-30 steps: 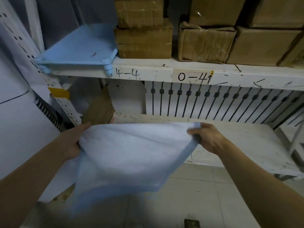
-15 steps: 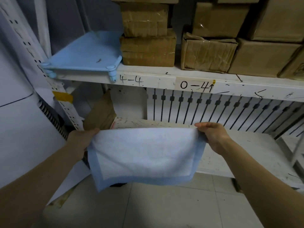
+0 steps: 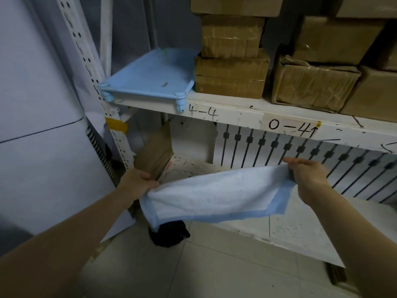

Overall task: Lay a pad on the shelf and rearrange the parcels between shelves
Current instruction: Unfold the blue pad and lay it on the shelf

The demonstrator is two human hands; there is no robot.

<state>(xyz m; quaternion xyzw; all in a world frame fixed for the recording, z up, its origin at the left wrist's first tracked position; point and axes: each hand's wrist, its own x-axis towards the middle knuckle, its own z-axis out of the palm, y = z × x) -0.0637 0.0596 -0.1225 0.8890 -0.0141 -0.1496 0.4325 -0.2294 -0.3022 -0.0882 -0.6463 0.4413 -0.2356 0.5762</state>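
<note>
A white pad with a blue border [image 3: 217,196] is stretched between my hands just above the front of the lower white shelf [image 3: 305,229]. My left hand [image 3: 139,179] grips its left corner and my right hand [image 3: 305,173] pinches its right corner. The pad sags in the middle and its front edge hangs past the shelf edge. Brown taped parcels [image 3: 232,74] are stacked on the upper shelf [image 3: 236,110], with more parcels [image 3: 313,84] to their right. One brown parcel [image 3: 154,155] leans at the far left of the lower shelf, behind my left hand.
A light blue tray with short legs [image 3: 150,80] sits on the left end of the upper shelf. A perforated white upright [image 3: 94,82] stands at the left. A dark object [image 3: 169,233] lies on the tiled floor below the pad.
Both hands have carried the pad forward and up over the lower shelf. The pad has flattened out from a hanging drape.
</note>
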